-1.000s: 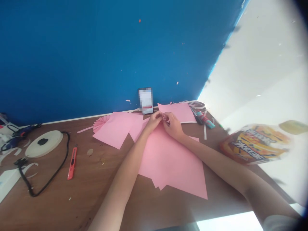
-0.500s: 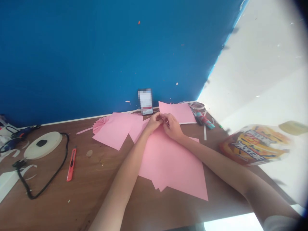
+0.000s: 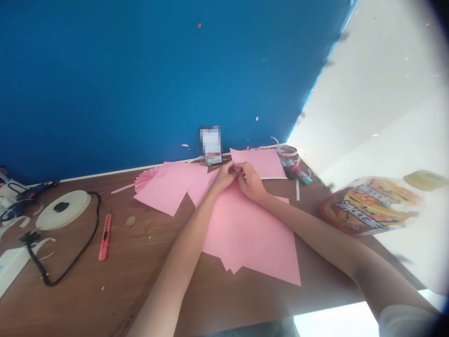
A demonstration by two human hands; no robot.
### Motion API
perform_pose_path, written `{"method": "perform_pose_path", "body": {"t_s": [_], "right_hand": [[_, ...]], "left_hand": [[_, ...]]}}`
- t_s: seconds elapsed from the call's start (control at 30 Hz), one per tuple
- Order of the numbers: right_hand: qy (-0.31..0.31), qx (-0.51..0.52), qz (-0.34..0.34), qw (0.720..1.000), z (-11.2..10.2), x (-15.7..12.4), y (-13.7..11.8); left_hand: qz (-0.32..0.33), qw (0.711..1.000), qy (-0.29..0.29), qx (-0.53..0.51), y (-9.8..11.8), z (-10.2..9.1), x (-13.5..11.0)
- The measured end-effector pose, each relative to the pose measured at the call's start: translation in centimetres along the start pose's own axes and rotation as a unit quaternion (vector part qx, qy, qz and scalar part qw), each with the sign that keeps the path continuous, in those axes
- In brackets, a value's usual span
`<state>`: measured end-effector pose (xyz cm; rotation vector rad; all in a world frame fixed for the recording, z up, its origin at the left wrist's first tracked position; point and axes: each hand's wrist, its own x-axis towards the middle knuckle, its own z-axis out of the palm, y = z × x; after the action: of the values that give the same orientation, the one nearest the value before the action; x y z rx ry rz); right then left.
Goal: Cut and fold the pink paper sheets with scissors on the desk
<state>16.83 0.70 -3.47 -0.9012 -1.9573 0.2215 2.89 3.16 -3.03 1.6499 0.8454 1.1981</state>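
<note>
My left hand [image 3: 225, 178] and my right hand [image 3: 251, 181] meet at the fingertips above the far end of the pink paper sheets [image 3: 245, 229]. Both are closed in a pinch. Whatever sits between the fingers is too small and too hidden to name. Under my forearms the sheets overlap, with pointed corners at the near side. More pink sheets [image 3: 168, 185] lie to the left, partly over a pleated pink paper fan [image 3: 144, 179]. Another pink sheet [image 3: 261, 164] lies behind my right hand.
A phone [image 3: 211, 145] leans against the blue wall. To the left are a red utility knife [image 3: 105, 236], a black cable [image 3: 89, 248] and a round white disc [image 3: 63, 210]. A large drink bottle [image 3: 375, 203] stands at the right, near a teal-and-red tube [image 3: 298, 172].
The view has tilted slightly, so most things sit a little higher in it. Both hands keep nearly the same pinch, with only small finger movement.
</note>
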Motion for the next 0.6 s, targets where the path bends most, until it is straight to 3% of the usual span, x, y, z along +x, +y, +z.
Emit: {"method": "perform_pose_path", "body": {"t_s": [0.4, 0.6], "right_hand": [[-0.040, -0.049, 0.004, 0.998, -0.18, 0.05, -0.56], [-0.019, -0.047, 0.000, 0.999, -0.13, 0.05, -0.40]], "left_hand": [[-0.008, 1.000, 0.018, 0.012, -0.53, 0.23, 0.16], [0.017, 1.000, 0.019, -0.018, -0.60, 0.10, 0.24]]}}
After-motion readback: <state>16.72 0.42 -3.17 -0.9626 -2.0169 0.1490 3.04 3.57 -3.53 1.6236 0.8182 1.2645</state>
